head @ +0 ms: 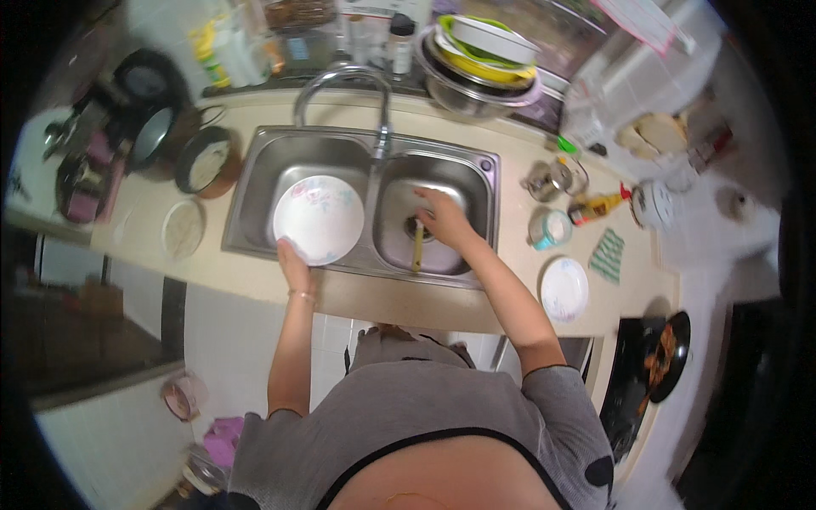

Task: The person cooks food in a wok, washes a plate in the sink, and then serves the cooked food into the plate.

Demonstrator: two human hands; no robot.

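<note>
My left hand (294,264) grips the lower left edge of a white plate with a floral rim (319,220), which is held over the left basin of a steel double sink (255,191). My right hand (440,217) is over the right basin, fingers apart and slightly bent. Just below its fingers a yellow-green handle (418,247) lies near the drain; whether the fingers touch it I cannot tell. The chrome faucet (382,137) has its spout between the two basins.
Pots (207,162) and a round white dish (183,229) stand left. Stacked bowls and colanders (478,89) are behind the sink. To the right are a small plate (565,289), a cup (551,229), a green-striped cloth (607,256) and a wok with food (679,357).
</note>
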